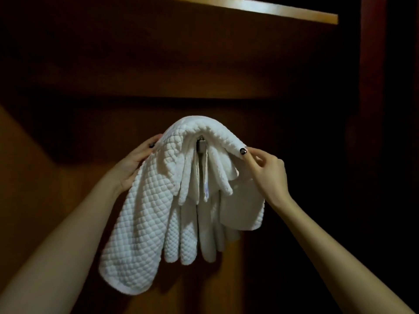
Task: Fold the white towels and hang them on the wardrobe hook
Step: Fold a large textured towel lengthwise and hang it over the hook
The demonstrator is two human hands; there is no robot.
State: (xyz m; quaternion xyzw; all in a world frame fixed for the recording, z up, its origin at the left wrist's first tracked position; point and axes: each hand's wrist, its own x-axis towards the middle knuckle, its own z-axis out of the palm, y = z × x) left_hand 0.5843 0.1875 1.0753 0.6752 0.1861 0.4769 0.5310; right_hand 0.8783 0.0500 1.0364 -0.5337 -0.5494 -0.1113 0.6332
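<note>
Folded white towels (pixel 145 214) with a quilted texture hang draped over a metal hook (pixel 201 145) on the dark wooden wardrobe panel (pixel 226 94); only the hook's end shows under the fold. My left hand (pixel 133 164) holds the towels' left side, thumb on the front and fingers hidden behind the cloth. At the upper right edge of the fold, my right hand (pixel 265 171) pinches the towel between thumb and fingers. Several layers hang down below the hook, the longest on the left.
A lit wooden shelf edge (pixel 272 10) runs across the top. A dark reddish wardrobe side post (pixel 371 87) stands at the right. The interior around the towels is deep in shadow.
</note>
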